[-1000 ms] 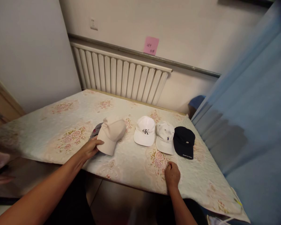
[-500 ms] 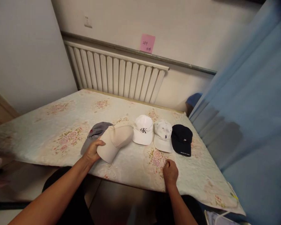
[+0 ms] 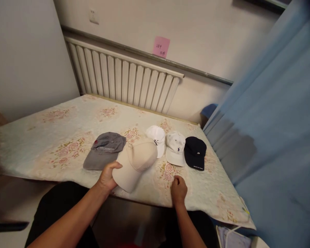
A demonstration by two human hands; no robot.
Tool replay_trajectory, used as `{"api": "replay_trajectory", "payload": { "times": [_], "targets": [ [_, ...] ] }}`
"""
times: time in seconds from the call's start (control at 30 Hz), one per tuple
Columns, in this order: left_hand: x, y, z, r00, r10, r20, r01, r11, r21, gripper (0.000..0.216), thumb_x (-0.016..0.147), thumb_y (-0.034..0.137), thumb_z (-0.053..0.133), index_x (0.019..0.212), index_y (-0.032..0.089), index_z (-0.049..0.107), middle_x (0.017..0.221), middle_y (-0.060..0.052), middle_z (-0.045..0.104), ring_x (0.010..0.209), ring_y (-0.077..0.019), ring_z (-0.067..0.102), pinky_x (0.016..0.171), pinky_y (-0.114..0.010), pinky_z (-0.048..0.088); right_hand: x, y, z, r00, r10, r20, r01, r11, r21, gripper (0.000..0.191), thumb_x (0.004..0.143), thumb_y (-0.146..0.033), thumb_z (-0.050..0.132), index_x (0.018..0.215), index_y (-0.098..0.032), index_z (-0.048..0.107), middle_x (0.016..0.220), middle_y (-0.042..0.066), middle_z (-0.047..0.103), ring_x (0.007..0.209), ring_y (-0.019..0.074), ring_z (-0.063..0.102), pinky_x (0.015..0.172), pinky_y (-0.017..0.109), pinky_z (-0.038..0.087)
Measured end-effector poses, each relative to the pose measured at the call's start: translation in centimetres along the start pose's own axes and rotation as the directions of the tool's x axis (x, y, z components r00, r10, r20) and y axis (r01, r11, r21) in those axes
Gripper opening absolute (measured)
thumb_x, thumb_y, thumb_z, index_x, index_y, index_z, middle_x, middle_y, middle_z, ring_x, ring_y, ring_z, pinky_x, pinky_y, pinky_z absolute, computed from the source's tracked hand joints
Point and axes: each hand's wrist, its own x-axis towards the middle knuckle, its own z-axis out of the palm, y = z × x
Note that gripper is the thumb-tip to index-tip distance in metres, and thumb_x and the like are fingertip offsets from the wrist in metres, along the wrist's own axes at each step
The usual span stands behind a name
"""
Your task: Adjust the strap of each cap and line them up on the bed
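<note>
My left hand [image 3: 107, 177] grips the brim of a beige cap [image 3: 136, 162] and holds it just above the flowered table cover [image 3: 54, 137]. The beige cap partly hides a white cap with a black logo [image 3: 156, 134] behind it. A grey cap [image 3: 104, 150] lies to its left, uncovered. To the right, an off-white cap [image 3: 175, 147] and a dark navy cap [image 3: 195, 152] lie side by side. My right hand [image 3: 178, 188] rests near the table's front edge as a loose fist, with nothing visible in it.
A white radiator [image 3: 124, 81] runs along the back wall, with a pink sticky note [image 3: 161, 47] above it. A blue curtain [image 3: 274, 113] hangs at the right. My dark-clothed lap is below the table's front edge.
My left hand has carried the beige cap to the right, off the grey cap and in front of the white logo cap. The right hand has stayed at the front edge.
</note>
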Motion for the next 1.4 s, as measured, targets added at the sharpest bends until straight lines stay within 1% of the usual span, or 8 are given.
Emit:
{"api": "replay_trajectory", "payload": {
  "times": [0.27,0.47,0.57,0.67,0.83,0.97,1.3,1.4],
  "targets": [
    [-0.1,-2.3,1.3,0.998,-0.056,0.017,0.056,0.998,-0.02,0.061,0.058,0.011,0.059,0.119,0.009,0.06,0.079,-0.011,0.075,0.075,-0.0326,0.07,0.071,-0.045,0.055,-4.8,-4.0,1.1,0.991,-0.059,0.121,0.045,0.993,0.112,0.026,0.082,-0.029,0.044,0.087,-0.019,0.068,0.087,0.008,0.072,0.083,0.0213,0.065,0.077,0.031,0.048],
    [-0.5,-3.6,2.8,0.995,-0.005,0.096,0.006,1.0,-0.002,0.054,0.064,0.008,0.062,0.117,0.013,0.06,0.078,-0.009,0.075,0.068,-0.027,0.07,0.066,-0.037,0.053,-9.0,-8.2,1.0,0.907,-0.158,0.39,0.015,0.938,0.345,0.03,0.082,-0.026,0.05,0.106,-0.016,0.066,0.088,0.006,0.071,0.068,0.0175,0.063,0.065,0.028,0.049],
    [-1.0,-4.1,3.6,0.992,-0.004,0.128,0.003,1.0,0.006,0.052,0.064,0.007,0.064,0.115,0.015,0.06,0.082,-0.009,0.075,0.066,-0.0244,0.069,0.066,-0.035,0.052,-10.4,-10.3,0.2,0.859,-0.22,0.461,0.008,0.909,0.418,0.04,0.079,-0.023,0.054,0.119,-0.018,0.059,0.093,0.005,0.071,0.067,0.0162,0.062,0.062,0.026,0.049],
    [-1.6,-4.7,4.1,0.986,-0.007,0.167,0.004,1.0,0.017,0.051,0.066,0.008,0.065,0.115,0.017,0.06,0.086,-0.009,0.074,0.069,-0.0231,0.069,0.069,-0.034,0.052,-11.2,-11.6,-0.5,0.866,-0.196,0.459,-0.039,0.89,0.454,0.052,0.076,-0.024,0.059,0.128,-0.018,0.052,0.102,0.006,0.07,0.074,0.0181,0.065,0.064,0.027,0.052],
    [-2.4,-5.5,4.6,0.975,-0.085,0.207,0.08,0.996,0.031,0.051,0.068,0.014,0.069,0.117,0.018,0.059,0.083,-0.009,0.073,0.07,-0.0253,0.068,0.07,-0.037,0.052,-11.8,-11.4,-0.3,0.927,-0.156,0.341,-0.045,0.856,0.514,0.053,0.082,-0.037,0.056,0.131,-0.018,0.05,0.118,0.011,0.065,0.102,0.0253,0.064,0.082,0.035,0.053],
    [-2.6,-5.2,5.1,0.987,-0.085,0.133,0.088,0.996,-0.015,0.042,0.072,0.018,0.069,0.113,0.019,0.06,0.08,-0.006,0.073,0.068,-0.0223,0.068,0.072,-0.034,0.052,-12.3,-10.5,0.7,0.937,-0.19,0.294,0.021,0.868,0.496,0.047,0.088,-0.042,0.047,0.129,-0.021,0.054,0.128,0.011,0.061,0.118,0.0275,0.056,0.097,0.043,0.046],
    [-2.5,-4.0,4.8,0.974,-0.223,0.05,0.227,0.969,-0.098,0.03,0.077,0.023,0.063,0.105,0.011,0.065,0.075,-0.01,0.074,0.061,-0.0232,0.069,0.069,-0.035,0.054,-12.5,-9.9,0.2,0.874,-0.192,0.447,0.013,0.928,0.373,0.05,0.082,-0.037,0.059,0.131,-0.026,0.054,0.119,0.009,0.067,0.105,0.0308,0.065,0.084,0.042,0.054],
    [-2.6,-3.3,4.7,0.973,-0.207,0.098,0.216,0.972,-0.095,0.035,0.078,0.02,0.061,0.111,0.009,0.064,0.079,-0.012,0.075,0.067,-0.0254,0.07,0.073,-0.037,0.054,-12.6,-9.7,0.1,0.858,-0.169,0.485,0.002,0.946,0.326,0.055,0.08,-0.037,0.062,0.132,-0.026,0.052,0.119,0.009,0.067,0.103,0.0328,0.065,0.083,0.044,0.054]
  ]
}}
